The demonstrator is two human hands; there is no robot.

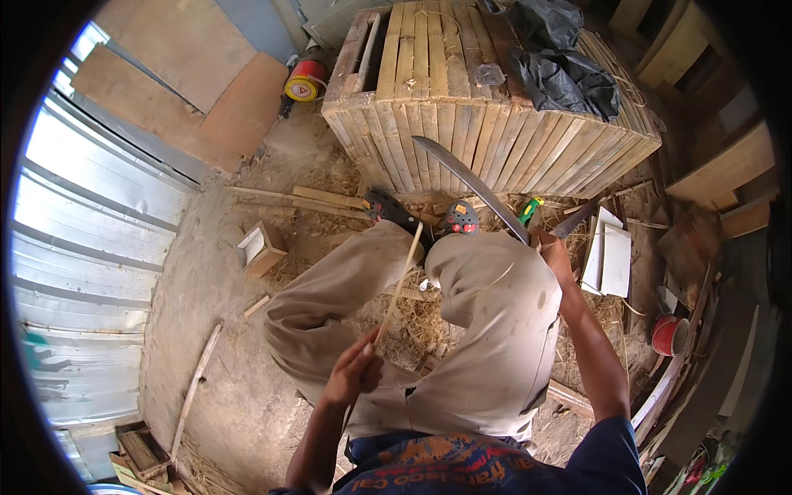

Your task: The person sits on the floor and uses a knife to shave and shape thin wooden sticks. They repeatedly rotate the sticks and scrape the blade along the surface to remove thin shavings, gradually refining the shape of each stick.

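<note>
My left hand (356,371) is closed round the lower end of a thin pale wooden strip (402,280), which points up and away over my lap between my knees. Beside my right knee, my right hand (553,249) grips a machete (474,183). Its long curved blade rises toward the far left, the tip in front of the slatted wooden crate (462,124). The blade and the strip are apart. A green and yellow tool handle (530,209) shows just beyond my right hand. Curled wood shavings (404,326) lie on the ground between my legs.
A black plastic bag (573,82) lies on the crate. A red and yellow round container (305,80) stands to its left. White boards (608,252) and a red can (669,336) are at my right. A small wooden box (262,250) sits at left, near a metal wall (91,239).
</note>
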